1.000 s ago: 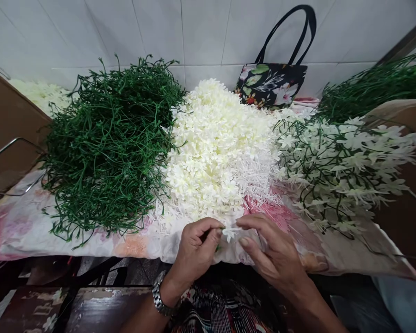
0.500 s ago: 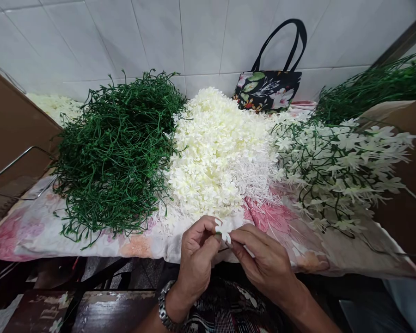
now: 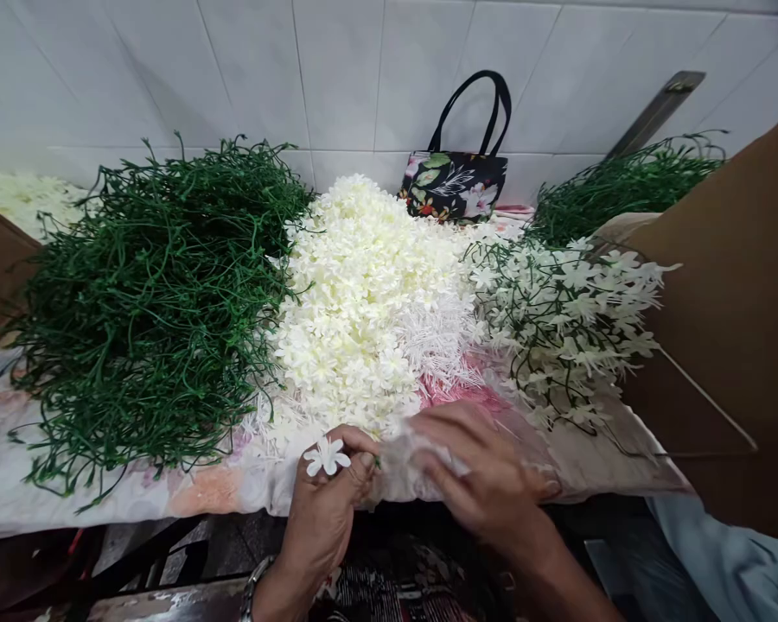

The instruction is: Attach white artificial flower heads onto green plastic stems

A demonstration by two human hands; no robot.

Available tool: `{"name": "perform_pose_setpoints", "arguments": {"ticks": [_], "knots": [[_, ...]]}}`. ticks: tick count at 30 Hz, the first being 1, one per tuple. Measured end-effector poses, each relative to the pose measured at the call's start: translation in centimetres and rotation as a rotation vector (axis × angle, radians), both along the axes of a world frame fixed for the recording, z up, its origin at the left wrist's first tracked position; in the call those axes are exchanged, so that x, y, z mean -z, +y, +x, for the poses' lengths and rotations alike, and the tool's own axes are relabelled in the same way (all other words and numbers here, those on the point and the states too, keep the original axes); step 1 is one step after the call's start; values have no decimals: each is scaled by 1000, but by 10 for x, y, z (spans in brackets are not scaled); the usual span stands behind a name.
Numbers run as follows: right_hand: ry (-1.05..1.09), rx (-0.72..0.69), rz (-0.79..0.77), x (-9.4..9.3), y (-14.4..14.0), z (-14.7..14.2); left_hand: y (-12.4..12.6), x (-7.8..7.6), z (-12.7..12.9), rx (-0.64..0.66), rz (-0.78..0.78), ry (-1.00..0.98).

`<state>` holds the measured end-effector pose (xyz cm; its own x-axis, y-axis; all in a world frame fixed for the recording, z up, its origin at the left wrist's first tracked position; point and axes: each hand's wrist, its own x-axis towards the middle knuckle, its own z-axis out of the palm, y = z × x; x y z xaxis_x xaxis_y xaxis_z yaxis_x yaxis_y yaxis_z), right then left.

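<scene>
My left hand point(image 3: 324, 510) is closed in a pinch on a green plastic flower stem point(image 3: 377, 462), only a bit of which shows past the fingertips. An open white artificial flower point(image 3: 327, 456) rests over the back of its index finger. Close by on the right, my right hand point(image 3: 476, 462) is smeared by motion, its fingers closed around a blurred white flower point(image 3: 421, 451). Just beyond both hands lies a heap of loose cream-white blossoms point(image 3: 356, 302), with thin white stamens point(image 3: 437, 341) at its right side.
A big tangle of green stems point(image 3: 156, 302) covers the left. Finished white flower sprays point(image 3: 570, 302) lie at right, beside a brown cardboard box point(image 3: 739, 345). Against the tiled wall stand a floral handbag point(image 3: 454, 186) and more green stems point(image 3: 622, 190). A flowered cloth point(image 3: 207, 488) covers the table.
My view has turned right. Both hands, together on one white flower before, are now apart, the right one moving quickly. A white flower now shows on my left hand.
</scene>
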<state>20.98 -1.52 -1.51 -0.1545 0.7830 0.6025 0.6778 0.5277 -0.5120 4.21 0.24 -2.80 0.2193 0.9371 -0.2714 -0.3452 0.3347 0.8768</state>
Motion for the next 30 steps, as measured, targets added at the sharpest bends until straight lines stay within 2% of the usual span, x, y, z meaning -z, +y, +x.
{"name": "perform_pose_setpoints", "arguments": {"ticks": [3, 7, 12, 16, 18, 21, 24, 30], "knots": [[-206, 289, -42, 14, 10, 25, 11, -3, -3, -39, 158, 205], [-412, 323, -147, 28, 18, 36, 34, -18, 5, -12, 383, 489], [-431, 346, -166, 33, 17, 37, 65, -33, 30, 39, 687, 793], [-414, 351, -180, 35, 16, 42, 80, -32, 46, 135, 728, 1171], [-380, 348, -170, 35, 15, 43, 81, -30, 48, 165, 730, 1276], [-317, 342, -121, 35, 13, 42, 80, -28, 45, 107, 752, 1236], [-249, 310, -104, 35, 10, 41, 76, -30, 37, 41, 717, 1041], [9, 234, -130, 27, 7, 40, 63, -35, 23, 36, 340, 499]]}}
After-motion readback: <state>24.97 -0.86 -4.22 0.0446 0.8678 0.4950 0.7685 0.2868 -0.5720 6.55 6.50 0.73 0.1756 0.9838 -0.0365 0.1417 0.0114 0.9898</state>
